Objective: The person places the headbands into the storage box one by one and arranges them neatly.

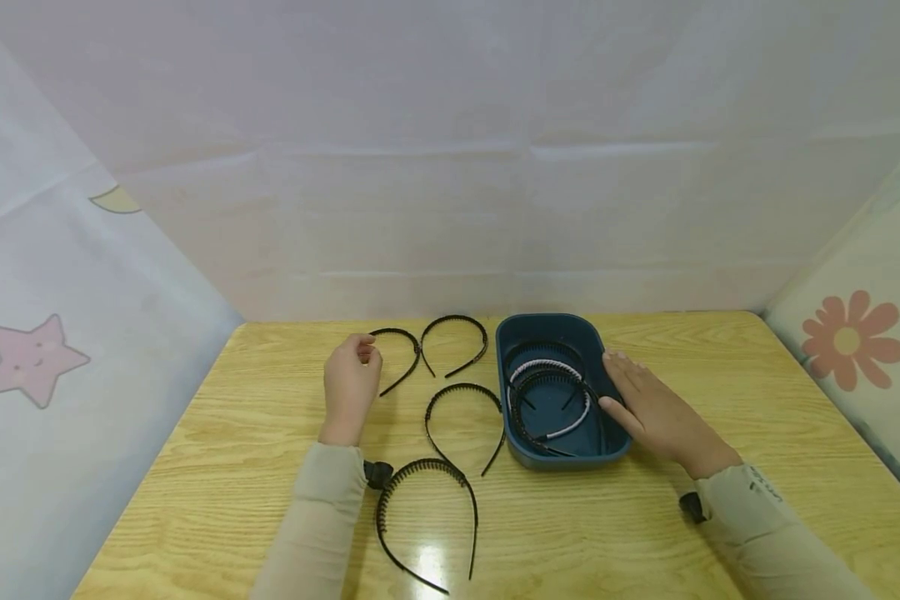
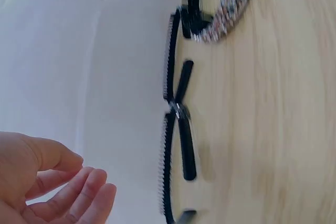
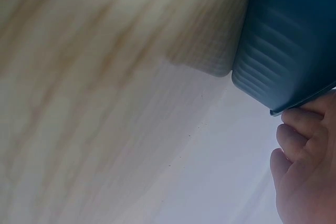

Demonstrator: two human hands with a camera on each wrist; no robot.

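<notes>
My left hand (image 1: 352,383) is beside the back-left black toothed headband (image 1: 417,360), over its left end in the head view. In the left wrist view the thumb and loosely bent fingers (image 2: 93,184) have nothing between them. My right hand (image 1: 656,417) rests along the right rim of a dark blue plastic bin (image 1: 570,463), its fingers pointing forward. In the right wrist view the fingertips touch the bin's rim (image 3: 310,99). Inside the bin lie a white twisted headband (image 1: 546,364) and several black ones.
Left of the bin, more headbands lie on the wooden table (image 1: 232,467): one at the back (image 1: 456,317), one in the middle (image 1: 463,386) and one at the front (image 1: 475,508). A pale cloth wall (image 1: 450,225) stands behind the table.
</notes>
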